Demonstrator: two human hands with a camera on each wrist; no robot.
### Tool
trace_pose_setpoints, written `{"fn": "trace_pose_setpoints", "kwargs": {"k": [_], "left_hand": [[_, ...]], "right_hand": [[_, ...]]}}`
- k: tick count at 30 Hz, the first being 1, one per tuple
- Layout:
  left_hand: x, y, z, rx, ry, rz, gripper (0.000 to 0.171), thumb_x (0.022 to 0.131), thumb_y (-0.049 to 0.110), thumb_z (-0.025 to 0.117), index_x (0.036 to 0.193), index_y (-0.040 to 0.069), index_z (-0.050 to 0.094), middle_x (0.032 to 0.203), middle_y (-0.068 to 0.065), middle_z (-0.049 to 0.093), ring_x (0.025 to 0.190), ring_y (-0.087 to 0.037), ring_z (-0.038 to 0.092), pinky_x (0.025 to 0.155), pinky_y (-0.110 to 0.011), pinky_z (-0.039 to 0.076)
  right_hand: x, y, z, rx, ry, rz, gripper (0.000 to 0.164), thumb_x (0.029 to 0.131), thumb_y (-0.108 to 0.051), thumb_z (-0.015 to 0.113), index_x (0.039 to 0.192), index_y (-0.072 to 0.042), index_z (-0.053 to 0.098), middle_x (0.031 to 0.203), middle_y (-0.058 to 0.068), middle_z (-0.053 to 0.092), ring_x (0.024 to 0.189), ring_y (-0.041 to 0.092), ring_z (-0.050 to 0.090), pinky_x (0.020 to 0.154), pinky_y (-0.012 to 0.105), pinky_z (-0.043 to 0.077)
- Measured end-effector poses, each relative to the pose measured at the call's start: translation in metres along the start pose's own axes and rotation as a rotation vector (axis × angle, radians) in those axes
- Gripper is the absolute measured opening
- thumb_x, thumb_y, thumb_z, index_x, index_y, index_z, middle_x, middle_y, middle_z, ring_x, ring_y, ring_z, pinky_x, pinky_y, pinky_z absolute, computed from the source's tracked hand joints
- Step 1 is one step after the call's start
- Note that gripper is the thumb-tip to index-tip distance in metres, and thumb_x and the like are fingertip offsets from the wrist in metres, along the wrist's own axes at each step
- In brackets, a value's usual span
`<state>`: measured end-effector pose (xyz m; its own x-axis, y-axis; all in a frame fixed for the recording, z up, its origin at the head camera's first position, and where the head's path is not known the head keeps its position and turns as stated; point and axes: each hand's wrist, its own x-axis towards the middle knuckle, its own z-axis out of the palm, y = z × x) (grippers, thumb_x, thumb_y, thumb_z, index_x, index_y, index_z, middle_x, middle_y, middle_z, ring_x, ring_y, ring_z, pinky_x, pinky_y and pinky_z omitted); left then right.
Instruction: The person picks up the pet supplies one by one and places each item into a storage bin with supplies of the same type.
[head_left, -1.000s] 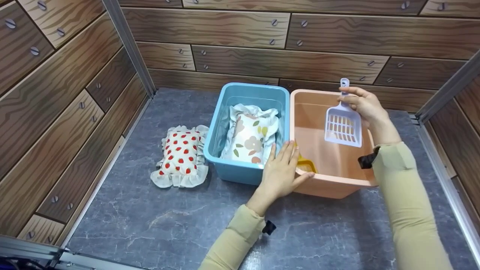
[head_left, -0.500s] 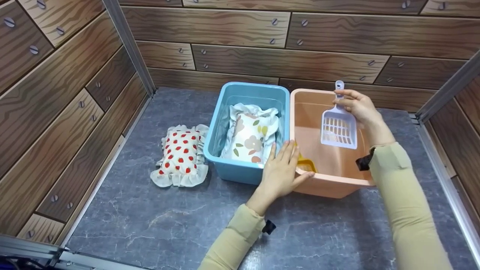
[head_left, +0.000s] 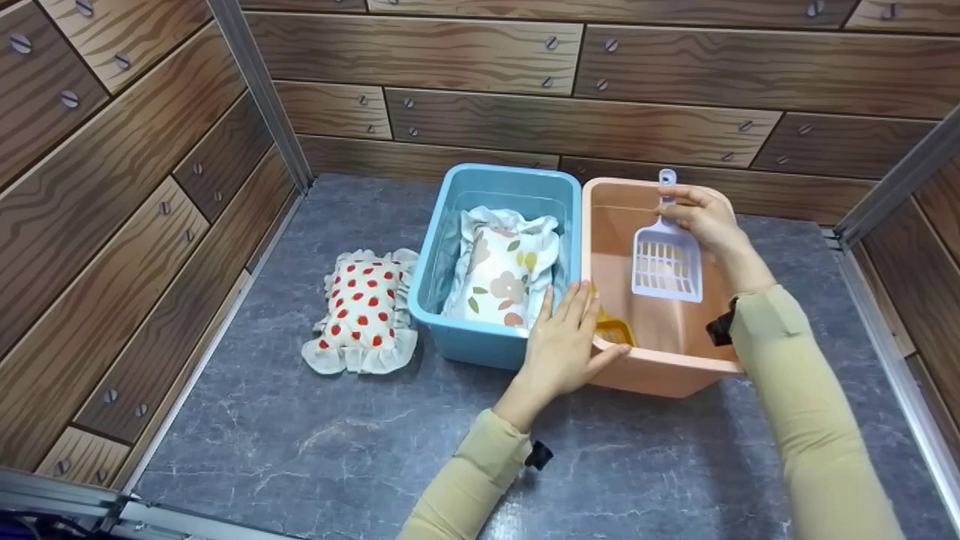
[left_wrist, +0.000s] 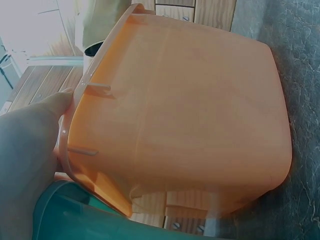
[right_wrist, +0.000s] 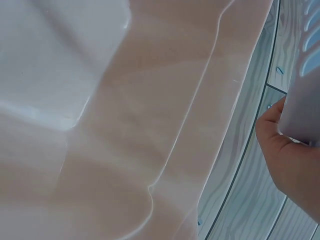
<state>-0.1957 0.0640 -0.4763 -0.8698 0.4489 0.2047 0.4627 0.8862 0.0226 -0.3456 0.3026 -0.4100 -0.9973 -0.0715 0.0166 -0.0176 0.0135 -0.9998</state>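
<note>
Pinching a lavender slotted scoop (head_left: 667, 234) by its handle, the right hand (head_left: 703, 223) held it over the peach bin (head_left: 656, 381). Left hand (head_left: 559, 349) was loose, fingers pretty straight, resting across 2 rims, on the peach bin and the blue bin (head_left: 472, 346). Yellow scoop (head_left: 616, 331) was down in the peach bin, floral pillow (head_left: 495, 266) in the blue, strawberry-print pillow (head_left: 365, 304) on the floor (head_left: 300, 442) beside that.

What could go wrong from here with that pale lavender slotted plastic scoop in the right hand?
The right hand pinches the pale lavender slotted plastic scoop by its narrow handle, so it might twist or slip. If lowered, it could knock the yellow plastic item inside the rectangular peach plastic tub. The left hand rests at that tub's rim, so pressing hard there might shift it.
</note>
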Motion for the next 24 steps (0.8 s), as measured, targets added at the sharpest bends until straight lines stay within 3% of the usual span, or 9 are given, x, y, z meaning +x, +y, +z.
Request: {"fn": "trace_pose_setpoints", "kwargs": {"k": [8, 14, 24], "left_hand": [[0.001, 0.000, 0.000, -0.009, 0.003, -0.006, 0.086, 0.095, 0.072, 0.020, 0.153, 0.011, 0.035, 0.161, -0.006, 0.024, 0.149, -0.018, 0.018, 0.121, -0.046, 0.007], [0.000, 0.000, 0.000, -0.006, -0.008, -0.002, 0.086, 0.094, 0.073, 0.019, 0.153, 0.011, 0.035, 0.161, -0.006, 0.023, 0.149, -0.018, 0.017, 0.121, -0.047, 0.007], [0.001, 0.000, -0.002, -0.011, -0.040, -0.005, 0.087, 0.094, 0.073, 0.017, 0.154, 0.012, 0.031, 0.162, -0.005, 0.019, 0.150, -0.018, 0.015, 0.121, -0.047, 0.005]], "right_hand": [[0.001, 0.005, 0.004, -0.083, 0.000, 0.028, 0.024, 0.092, -0.004, 0.065, 0.100, -0.025, 0.072, 0.090, -0.010, 0.067, 0.075, 0.003, 0.058, 0.065, 0.015, 0.045], [0.000, 0.009, 0.007, -0.055, -0.043, 0.110, 0.027, 0.094, -0.005, 0.062, 0.094, -0.031, 0.070, 0.084, -0.009, 0.070, 0.074, 0.004, 0.059, 0.066, 0.015, 0.047], [0.002, 0.016, 0.012, -0.089, -0.053, 0.115, 0.027, 0.093, -0.005, 0.063, 0.093, -0.032, 0.071, 0.085, -0.009, 0.067, 0.076, 0.005, 0.060, 0.066, 0.017, 0.049]]}}
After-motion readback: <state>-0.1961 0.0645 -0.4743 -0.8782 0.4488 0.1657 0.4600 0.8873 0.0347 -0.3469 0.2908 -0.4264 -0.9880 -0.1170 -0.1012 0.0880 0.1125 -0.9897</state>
